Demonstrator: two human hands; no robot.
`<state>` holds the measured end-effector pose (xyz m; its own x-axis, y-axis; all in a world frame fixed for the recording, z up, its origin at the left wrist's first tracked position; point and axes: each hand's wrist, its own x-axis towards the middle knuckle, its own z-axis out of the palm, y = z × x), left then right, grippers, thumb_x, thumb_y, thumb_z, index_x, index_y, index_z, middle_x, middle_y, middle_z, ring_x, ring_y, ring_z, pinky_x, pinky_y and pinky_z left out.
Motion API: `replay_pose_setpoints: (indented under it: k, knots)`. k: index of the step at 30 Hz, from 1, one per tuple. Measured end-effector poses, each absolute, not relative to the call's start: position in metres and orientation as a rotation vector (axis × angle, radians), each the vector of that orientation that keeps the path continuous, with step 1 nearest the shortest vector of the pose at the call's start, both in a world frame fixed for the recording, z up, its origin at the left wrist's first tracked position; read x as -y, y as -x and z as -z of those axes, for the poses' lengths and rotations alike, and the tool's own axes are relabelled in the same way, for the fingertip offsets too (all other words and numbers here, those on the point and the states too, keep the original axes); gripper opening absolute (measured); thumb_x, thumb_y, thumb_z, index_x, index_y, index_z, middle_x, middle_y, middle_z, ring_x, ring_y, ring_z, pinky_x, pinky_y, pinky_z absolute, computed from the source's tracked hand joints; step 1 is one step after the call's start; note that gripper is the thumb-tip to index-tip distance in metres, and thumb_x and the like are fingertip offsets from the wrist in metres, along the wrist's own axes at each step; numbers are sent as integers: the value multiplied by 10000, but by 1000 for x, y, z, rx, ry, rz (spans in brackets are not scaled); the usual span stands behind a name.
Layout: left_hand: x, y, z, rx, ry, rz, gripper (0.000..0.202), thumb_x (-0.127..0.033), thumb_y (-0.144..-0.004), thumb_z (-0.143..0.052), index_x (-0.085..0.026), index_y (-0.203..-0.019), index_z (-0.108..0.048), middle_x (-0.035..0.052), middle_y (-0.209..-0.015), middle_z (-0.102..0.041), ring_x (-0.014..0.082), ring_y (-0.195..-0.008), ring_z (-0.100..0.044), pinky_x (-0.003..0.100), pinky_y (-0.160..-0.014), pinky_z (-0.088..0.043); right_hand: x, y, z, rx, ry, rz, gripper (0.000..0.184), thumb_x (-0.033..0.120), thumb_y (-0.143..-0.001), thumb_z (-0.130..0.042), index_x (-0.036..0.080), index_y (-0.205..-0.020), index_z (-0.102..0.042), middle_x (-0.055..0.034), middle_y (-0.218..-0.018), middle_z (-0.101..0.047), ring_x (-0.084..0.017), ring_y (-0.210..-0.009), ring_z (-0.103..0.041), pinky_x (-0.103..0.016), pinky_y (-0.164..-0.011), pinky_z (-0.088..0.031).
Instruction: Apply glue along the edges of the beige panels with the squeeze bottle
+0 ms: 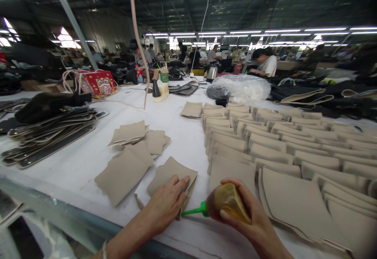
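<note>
nearest the camera is the right hand (250, 216), down at bottom centre-right, wrapped around a squat, see-through amber bottle (228, 202) lying on its side in the grip. its long, thin bright green nozzle (194, 211) points left, and the tip sits right by the lower edge of a flat beige leather-look panel (172, 166) at bottom centre (can't tell if it's actually touching). the left hand (169, 194) lies over that panel with the fingers stretched towards its right edge; can't tell if the thumb is pinching anything. there's a pale band (104, 249) on that wrist.

all of this is on a big white-topped table (73, 165). left of centre there's a loose, overlapping pile of more beige panels (126, 168), and the whole right side is packed with rows of folded beige pieces (271, 147) leaning on each other. over at the left edge sits a messy stack of long dark strips with pale edges (55, 137).

further back: a shiny red patterned gift bag (97, 84) at upper left, a clear crinkly plastic bag (244, 88) above the rows, a silver metal kettle (212, 72), and a person in a white top (269, 66) at upper right, leaning forward.
</note>
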<state>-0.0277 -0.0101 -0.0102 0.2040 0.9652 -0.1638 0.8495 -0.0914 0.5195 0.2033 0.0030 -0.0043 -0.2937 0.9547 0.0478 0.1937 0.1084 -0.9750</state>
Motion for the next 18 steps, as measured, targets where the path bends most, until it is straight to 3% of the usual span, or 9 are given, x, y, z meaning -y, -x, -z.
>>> replay_pose_setpoints:
  k: [7, 18]
  knots:
    - [7, 28, 12, -1676, -1985, -276, 447, -264, -939, -267, -224, -1355, -425, 63, -1069, -546, 191, -942, -586, 303, -869, -425, -19, -214, 10, 1747, 1198, -946, 475, 438, -765, -690, 272, -1149, -465, -16, -1067, -561, -216, -917, -580, -296, -835, -439]
    - [6, 27, 12, -1674, -1978, -297, 441, -265, -934, -256, -240, -1334, -440, 54, -1051, -561, 195, -939, -582, 307, -846, -431, -21, -218, 8, 1783, 1159, -886, 464, 387, -770, -698, 265, -1160, -480, -38, -1071, -597, -229, -906, -613, -305, -818, -482]
